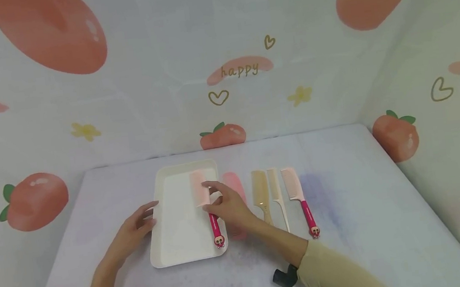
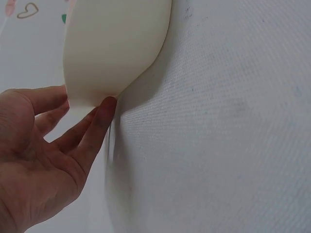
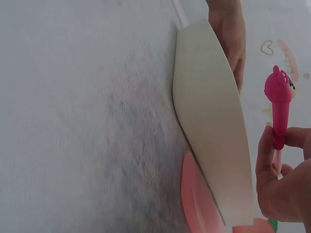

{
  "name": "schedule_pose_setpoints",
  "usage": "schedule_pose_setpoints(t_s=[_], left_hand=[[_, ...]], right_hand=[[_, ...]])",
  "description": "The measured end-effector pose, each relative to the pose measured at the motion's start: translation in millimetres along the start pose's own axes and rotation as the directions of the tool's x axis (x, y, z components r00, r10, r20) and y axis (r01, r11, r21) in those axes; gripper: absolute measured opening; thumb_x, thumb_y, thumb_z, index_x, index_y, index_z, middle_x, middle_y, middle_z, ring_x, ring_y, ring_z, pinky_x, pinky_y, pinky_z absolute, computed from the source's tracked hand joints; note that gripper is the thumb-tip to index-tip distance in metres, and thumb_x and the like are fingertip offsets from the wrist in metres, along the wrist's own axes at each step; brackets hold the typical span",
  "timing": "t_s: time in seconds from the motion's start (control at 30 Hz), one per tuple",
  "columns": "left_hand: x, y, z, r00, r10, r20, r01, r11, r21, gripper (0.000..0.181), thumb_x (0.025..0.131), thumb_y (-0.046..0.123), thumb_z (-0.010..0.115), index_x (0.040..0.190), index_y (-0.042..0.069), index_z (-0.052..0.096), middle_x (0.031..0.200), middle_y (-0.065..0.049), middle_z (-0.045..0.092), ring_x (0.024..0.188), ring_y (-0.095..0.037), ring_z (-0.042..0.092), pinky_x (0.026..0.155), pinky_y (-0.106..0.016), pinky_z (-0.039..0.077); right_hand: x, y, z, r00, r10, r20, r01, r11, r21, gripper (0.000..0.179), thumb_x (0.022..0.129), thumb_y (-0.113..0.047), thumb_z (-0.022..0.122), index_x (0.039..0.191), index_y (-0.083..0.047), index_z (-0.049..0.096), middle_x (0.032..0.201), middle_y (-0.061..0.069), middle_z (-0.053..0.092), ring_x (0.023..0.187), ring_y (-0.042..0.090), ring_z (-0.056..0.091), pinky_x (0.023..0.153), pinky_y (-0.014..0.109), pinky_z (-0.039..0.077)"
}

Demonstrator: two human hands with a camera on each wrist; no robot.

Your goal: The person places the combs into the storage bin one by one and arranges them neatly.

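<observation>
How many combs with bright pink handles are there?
2. One comb is in the right hand over the white tray; the other comb lies on the table right of the cream rat-tail comb.

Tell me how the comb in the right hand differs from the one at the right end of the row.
The held comb is raised over the tray; the row-end comb lies on the table. The right hand pinches the held comb, hiding part of it; no hand touches the row-end comb. Both have a pale pink head and a deep pink handle ending in a small character.
</observation>
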State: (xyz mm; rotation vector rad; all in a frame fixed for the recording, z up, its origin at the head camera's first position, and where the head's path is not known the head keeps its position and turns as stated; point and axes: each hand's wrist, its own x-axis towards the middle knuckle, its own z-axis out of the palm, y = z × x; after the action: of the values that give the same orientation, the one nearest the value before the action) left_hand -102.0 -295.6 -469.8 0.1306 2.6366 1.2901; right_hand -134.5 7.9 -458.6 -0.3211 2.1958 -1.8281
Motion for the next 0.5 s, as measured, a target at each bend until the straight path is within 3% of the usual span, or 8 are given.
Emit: schedule_pose_setpoints(t_s=[0.17,0.37,0.43,0.5], left_hand=[[-1.0,0.6,-0.5,1.000,0.009,-0.011,-0.009,1.000,-0.006,0.053,0.100,0.023,0.061,0.150,0.014,0.043,0.144,-0.028,0.048,0.124,-0.043,0.056,0.096,-0.044,0.052],[-2.6,3.9,-1.5,1.000,-0.010,-0.016,0.009,0.999,-0.033,0.056,0.099,0.020,0.062,0.152,0.016,0.042,0.143,-0.028,0.048,0.120,-0.041,0.058,0.088,-0.019,0.049],[-3.1,4.5,-1.2,1.000,-0.017,-0.011,0.017,0.999,-0.043,0.057,0.100,0.021,0.062,0.153,0.017,0.041,0.144,-0.028,0.047,0.121,-0.041,0.058,0.088,-0.019,0.049],[-4.1,4.9,-0.6,1.000,-0.018,-0.011,0.018,0.998,-0.054,0.058,0.100,0.022,0.062,0.153,0.017,0.040,0.145,-0.028,0.046,0.122,-0.041,0.057,0.091,-0.026,0.052]], right_hand=[[1.3,-2,12,1.000,-0.010,0.006,0.010,1.000,0.010,0.059,0.087,-0.007,0.075,0.140,-0.023,0.054,0.115,-0.002,0.058,0.067,0.012,0.067,0.059,0.026,0.053],[4.0,-2,21,1.000,-0.001,0.008,0.001,1.000,-0.003,0.060,0.088,-0.011,0.075,0.141,-0.026,0.053,0.116,-0.005,0.058,0.066,0.011,0.067,0.056,0.024,0.048],[3.7,-2,22,1.000,0.001,0.018,-0.002,1.000,0.002,0.059,0.088,-0.012,0.075,0.141,-0.027,0.053,0.116,-0.005,0.058,0.067,0.011,0.067,0.057,0.025,0.050],[3.7,-3,24,1.000,0.001,0.027,-0.001,1.000,-0.002,0.059,0.088,-0.012,0.075,0.141,-0.027,0.053,0.116,-0.005,0.058,0.067,0.012,0.067,0.059,0.026,0.052]])
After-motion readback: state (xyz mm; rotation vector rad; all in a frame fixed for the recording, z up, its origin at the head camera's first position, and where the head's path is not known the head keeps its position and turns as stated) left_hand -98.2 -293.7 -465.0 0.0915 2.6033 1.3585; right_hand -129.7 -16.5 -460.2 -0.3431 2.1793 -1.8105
